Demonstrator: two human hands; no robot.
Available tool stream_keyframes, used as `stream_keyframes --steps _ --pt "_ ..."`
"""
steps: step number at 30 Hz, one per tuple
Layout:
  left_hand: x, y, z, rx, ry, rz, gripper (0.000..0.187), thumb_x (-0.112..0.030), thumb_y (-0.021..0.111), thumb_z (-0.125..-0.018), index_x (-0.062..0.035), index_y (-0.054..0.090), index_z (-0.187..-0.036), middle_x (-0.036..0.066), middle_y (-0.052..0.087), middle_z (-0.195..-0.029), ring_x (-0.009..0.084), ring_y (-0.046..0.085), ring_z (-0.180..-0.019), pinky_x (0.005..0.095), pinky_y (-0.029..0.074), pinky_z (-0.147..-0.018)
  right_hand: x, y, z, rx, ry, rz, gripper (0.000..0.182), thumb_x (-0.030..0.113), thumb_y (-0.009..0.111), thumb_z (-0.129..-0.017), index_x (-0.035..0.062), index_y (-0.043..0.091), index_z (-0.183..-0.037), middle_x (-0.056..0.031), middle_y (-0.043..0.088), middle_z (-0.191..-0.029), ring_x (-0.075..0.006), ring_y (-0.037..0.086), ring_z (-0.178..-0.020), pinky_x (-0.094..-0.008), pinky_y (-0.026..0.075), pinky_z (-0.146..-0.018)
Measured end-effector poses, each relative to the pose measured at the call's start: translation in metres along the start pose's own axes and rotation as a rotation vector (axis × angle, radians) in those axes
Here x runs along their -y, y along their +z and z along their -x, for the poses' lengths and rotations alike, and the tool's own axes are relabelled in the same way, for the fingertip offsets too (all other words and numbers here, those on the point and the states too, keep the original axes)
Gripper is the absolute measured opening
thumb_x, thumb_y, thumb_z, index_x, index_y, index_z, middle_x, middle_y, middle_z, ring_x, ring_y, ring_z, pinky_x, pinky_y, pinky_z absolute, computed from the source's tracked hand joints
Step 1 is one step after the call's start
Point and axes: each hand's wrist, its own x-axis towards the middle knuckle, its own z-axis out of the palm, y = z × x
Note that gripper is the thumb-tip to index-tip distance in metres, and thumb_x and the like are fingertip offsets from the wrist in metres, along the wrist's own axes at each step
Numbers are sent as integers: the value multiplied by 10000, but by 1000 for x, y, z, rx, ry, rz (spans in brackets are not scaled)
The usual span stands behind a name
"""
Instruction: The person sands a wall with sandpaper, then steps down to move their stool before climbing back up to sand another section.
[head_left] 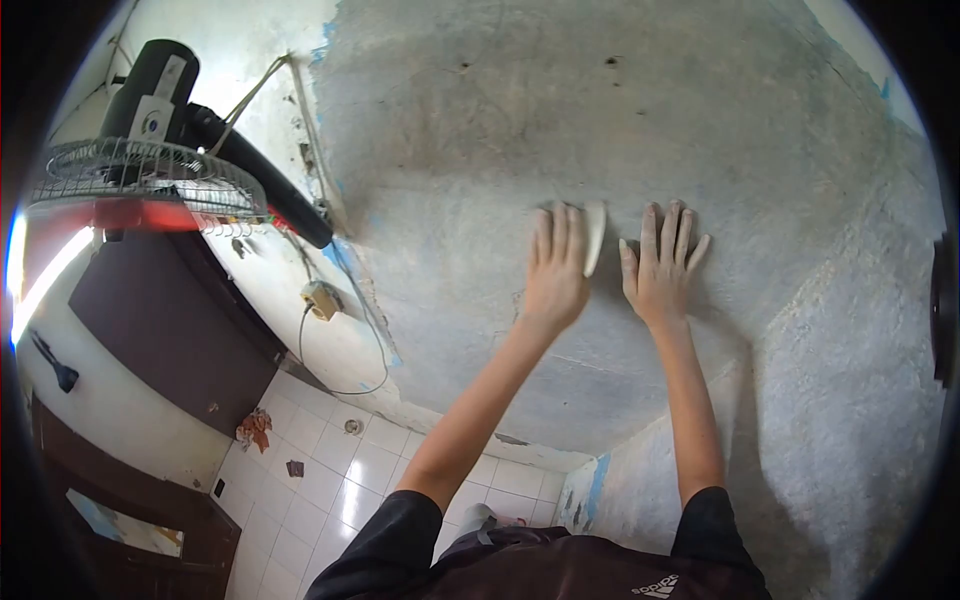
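Note:
A pale, thin sheet or pad (595, 238) sits under and beside my left hand (557, 262), which presses it against the grey plastered wall (450, 250). The left fingers point upward, close together, and the sheet sticks out at their right edge. Just to the right, my right hand (662, 262) lies flat on the same wall with its fingers spread and nothing in them. Whitish dust covers the fingers of both hands.
A wall fan (150, 160) juts out at the upper left. Below it, a socket (321, 300) has a cable looping down. On the tiled floor (320, 450) lie an orange-brown cloth (254, 430) and a small dark piece (295, 468). Another wall stands at the right.

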Motion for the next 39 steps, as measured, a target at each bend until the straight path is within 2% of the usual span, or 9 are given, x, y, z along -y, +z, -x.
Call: stream_keyframes --steps 3,5,9,14,17,19,25,34,39 --pt "22 -10 7 152 41 8 766 -46 498 -918 60 115 -1573 278 92 -1643 504 19 -1506 576 83 -1221 10 -2 -22 48 -49 -1 584 462 384 -1048 187 365 -1562 -124 320 -1620 -354 250 -1508 -683 105 -1162" --pt "46 -15 -10 -33 -39 -195 758 -129 522 -957 62 120 -1570 281 100 -1641 511 28 -1503 571 94 -1220 13 -4 -39 49 -73 57 582 461 390 -1047 184 370 -1559 -116 322 -1619 -355 247 -1508 -680 101 -1169" --pt "53 -32 -25 -237 -182 34 766 -159 534 -978 121 100 -1544 356 74 -1610 530 -8 -1496 573 78 -1218 33 -5 -55 36 -76 58 586 459 392 -1046 181 365 -1561 -112 321 -1620 -357 243 -1509 -678 98 -1173" --pt "72 -21 21 156 -139 -122 779 -172 519 -971 98 81 -1556 358 68 -1610 537 -4 -1495 573 62 -1212 43 8 -54 -20 -59 26 590 459 389 -1045 173 370 -1561 -108 328 -1619 -365 249 -1506 -659 114 -1180" --pt "100 -45 5 57 -172 -61 740 -171 486 -992 90 88 -1559 352 67 -1613 524 2 -1500 572 58 -1211 42 11 -53 -63 -78 57 585 457 390 -1046 172 381 -1556 -109 329 -1619 -370 258 -1501 -648 122 -1182" --pt "120 -57 -8 -277 -236 181 714 -160 462 -1002 98 91 -1555 356 75 -1608 513 6 -1504 584 60 -1208 42 15 -53 -92 -79 71 572 449 386 -1049 176 394 -1551 -107 346 -1611 -371 281 -1492 -632 140 -1185" --pt "100 -18 50 82 -102 122 776 -101 535 -935 137 100 -1532 400 109 -1577 603 16 -1460 641 78 -1182 41 26 -48 -170 -53 71 523 384 434 -1041 178 449 -1522 -108 407 -1577 -363 330 -1471 -592 191 -1184" --pt "115 -73 -45 -216 -19 40 776 -102 524 -915 130 120 -1535 394 109 -1584 602 33 -1462 640 84 -1175 43 26 -45 -183 -34 91 496 366 440 -1040 159 501 -1486 -106 444 -1552 -344 343 -1466 -574 186 -1195" --pt "105 -36 25 -18 -38 79 759 -147 512 -955 128 111 -1538 394 100 -1586 599 20 -1463 638 67 -1179 40 26 -44 -206 -50 86 481 371 419 -1048 159 529 -1465 -98 454 -1545 -335 337 -1471 -563 188 -1198"
